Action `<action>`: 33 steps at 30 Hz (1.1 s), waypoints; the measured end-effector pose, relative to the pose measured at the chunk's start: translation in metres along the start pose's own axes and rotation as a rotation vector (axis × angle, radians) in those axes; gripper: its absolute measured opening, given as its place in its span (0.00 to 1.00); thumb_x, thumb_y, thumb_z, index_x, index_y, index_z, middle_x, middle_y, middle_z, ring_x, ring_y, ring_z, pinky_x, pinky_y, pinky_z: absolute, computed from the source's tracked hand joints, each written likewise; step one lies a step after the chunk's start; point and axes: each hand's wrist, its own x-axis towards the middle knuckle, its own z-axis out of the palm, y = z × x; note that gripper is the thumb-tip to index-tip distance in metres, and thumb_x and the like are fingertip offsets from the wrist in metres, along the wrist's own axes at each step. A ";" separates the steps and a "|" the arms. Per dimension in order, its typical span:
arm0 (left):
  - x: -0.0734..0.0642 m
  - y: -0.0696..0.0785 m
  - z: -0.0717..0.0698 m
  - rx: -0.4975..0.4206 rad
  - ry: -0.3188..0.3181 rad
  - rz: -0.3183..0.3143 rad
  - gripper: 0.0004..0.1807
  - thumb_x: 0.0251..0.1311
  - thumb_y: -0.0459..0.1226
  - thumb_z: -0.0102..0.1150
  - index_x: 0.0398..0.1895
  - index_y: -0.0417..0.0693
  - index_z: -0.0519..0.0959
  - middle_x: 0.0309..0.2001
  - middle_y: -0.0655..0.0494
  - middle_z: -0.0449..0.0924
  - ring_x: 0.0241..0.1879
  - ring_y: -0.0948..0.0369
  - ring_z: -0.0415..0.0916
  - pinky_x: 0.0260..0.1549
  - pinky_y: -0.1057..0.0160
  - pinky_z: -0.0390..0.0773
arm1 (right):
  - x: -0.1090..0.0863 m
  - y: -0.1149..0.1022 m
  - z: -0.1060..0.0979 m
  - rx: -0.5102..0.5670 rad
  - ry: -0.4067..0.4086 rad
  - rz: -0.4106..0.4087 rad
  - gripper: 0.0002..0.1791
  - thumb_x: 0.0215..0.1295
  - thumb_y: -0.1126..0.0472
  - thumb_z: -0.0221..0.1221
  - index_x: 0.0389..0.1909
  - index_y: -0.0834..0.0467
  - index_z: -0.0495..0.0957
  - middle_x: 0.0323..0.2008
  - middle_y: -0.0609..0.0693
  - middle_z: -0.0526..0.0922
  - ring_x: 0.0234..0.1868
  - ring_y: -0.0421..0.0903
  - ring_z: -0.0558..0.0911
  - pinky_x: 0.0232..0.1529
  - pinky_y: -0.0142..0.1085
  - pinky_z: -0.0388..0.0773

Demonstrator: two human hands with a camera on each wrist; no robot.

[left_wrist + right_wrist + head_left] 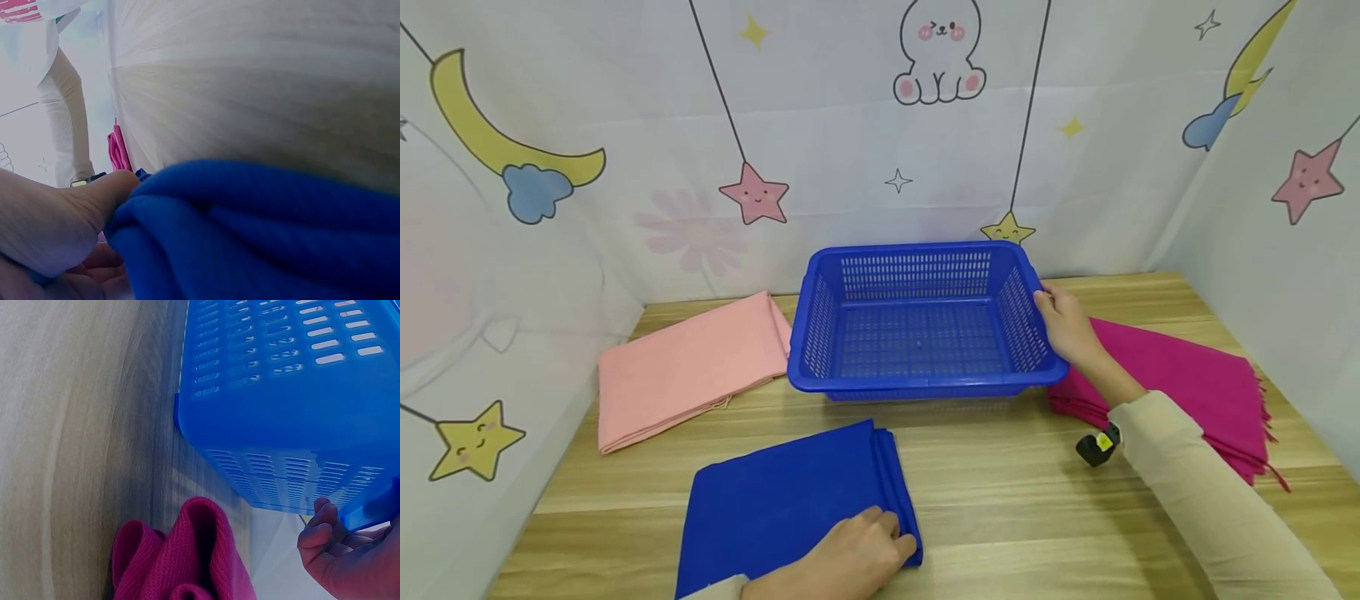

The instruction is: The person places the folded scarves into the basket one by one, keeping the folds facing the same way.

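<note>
My right hand grips the right rim of a blue plastic basket. In the right wrist view, the curled fingers of that hand lie by the perforated basket wall. Nothing lies inside the basket. At the near side, a folded blue cloth lies flat on the table. My left hand pinches its right folded edge. Close up, the left wrist view has thumb and fingers on either side of the thick blue folds; some fingertips are hidden.
A folded pink cloth lies left of the basket. To the right, partly under my right forearm, is a folded magenta scarf with fringe. The wooden table is bounded by a printed white curtain at the back and sides.
</note>
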 end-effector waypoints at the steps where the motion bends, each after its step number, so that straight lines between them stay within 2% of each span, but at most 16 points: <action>1: 0.001 0.000 0.000 -0.005 -0.007 0.003 0.07 0.65 0.42 0.63 0.32 0.50 0.85 0.25 0.59 0.77 0.23 0.69 0.68 0.20 0.76 0.71 | 0.000 0.000 0.000 0.000 0.002 0.000 0.30 0.83 0.55 0.35 0.71 0.75 0.56 0.54 0.72 0.75 0.50 0.63 0.78 0.55 0.55 0.75; 7: 0.004 0.001 0.000 -0.010 -0.024 0.024 0.08 0.66 0.43 0.62 0.33 0.50 0.86 0.25 0.59 0.78 0.24 0.69 0.69 0.21 0.77 0.71 | 0.000 0.001 0.001 -0.011 0.010 -0.006 0.29 0.83 0.55 0.35 0.70 0.76 0.57 0.53 0.73 0.76 0.49 0.63 0.78 0.54 0.54 0.75; 15: 0.006 0.000 -0.001 -0.033 -0.055 0.026 0.14 0.68 0.49 0.60 0.34 0.50 0.86 0.26 0.59 0.78 0.25 0.69 0.70 0.22 0.77 0.72 | 0.001 0.002 0.001 -0.021 0.023 -0.020 0.28 0.83 0.56 0.35 0.69 0.75 0.60 0.50 0.71 0.77 0.46 0.60 0.78 0.48 0.45 0.75; 21: 0.008 0.000 -0.002 -0.063 -0.090 0.017 0.19 0.67 0.54 0.58 0.36 0.50 0.86 0.27 0.59 0.79 0.26 0.69 0.71 0.24 0.77 0.73 | 0.001 0.003 0.001 -0.018 0.024 -0.022 0.28 0.83 0.57 0.35 0.69 0.76 0.60 0.50 0.71 0.77 0.47 0.60 0.78 0.49 0.47 0.75; 33: 0.012 0.002 -0.001 -0.049 -0.074 0.035 0.19 0.67 0.54 0.58 0.36 0.50 0.86 0.27 0.59 0.79 0.26 0.69 0.71 0.23 0.76 0.73 | 0.000 0.001 0.001 -0.014 0.025 -0.021 0.28 0.83 0.57 0.35 0.69 0.76 0.59 0.50 0.72 0.76 0.47 0.61 0.78 0.50 0.49 0.75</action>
